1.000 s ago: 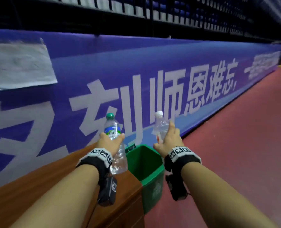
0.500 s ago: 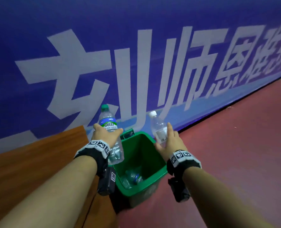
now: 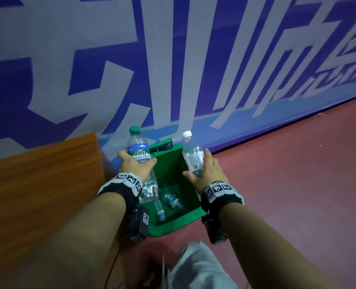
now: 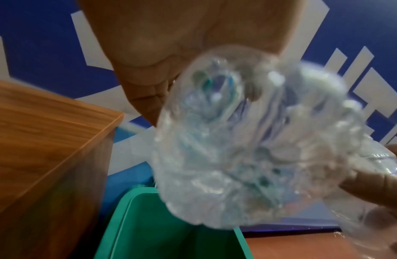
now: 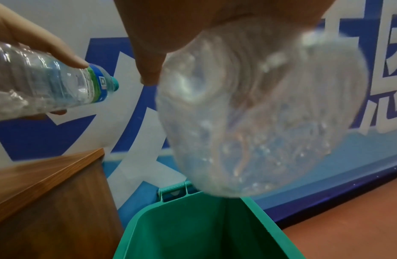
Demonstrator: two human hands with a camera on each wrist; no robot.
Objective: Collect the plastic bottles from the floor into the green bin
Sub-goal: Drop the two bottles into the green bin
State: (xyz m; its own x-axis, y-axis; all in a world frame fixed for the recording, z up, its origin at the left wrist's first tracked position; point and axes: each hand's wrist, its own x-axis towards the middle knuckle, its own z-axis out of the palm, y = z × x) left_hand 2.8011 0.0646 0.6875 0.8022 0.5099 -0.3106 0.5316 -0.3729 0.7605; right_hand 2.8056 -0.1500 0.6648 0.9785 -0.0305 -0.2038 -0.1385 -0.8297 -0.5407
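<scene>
Bottles risk clipping the green bin (image 3: 190, 219) rim: left hand (image 3: 136, 166) fingers grasp the green-capped bottle (image 3: 140, 161) at 9 o'clock, right hand (image 3: 206, 171) the white-capped bottle (image 3: 192, 156) at 3, both above its mouth.

We note a clear bottle with green cap (image 3: 134, 129) and a blue, green and white label, and a clear bottle with white cap (image 3: 187, 133) bearing a white barcoded label, above a green bin (image 3: 174, 225). Behind we see a blue banner (image 3: 193, 49) with large pale grey-white characters; the floor (image 3: 298, 174) is dull red and the desk (image 3: 37, 174) orange-brown woodgrain. Our wristbands (image 3: 129, 181) are black, edged with black-and-white square-code tags.
</scene>
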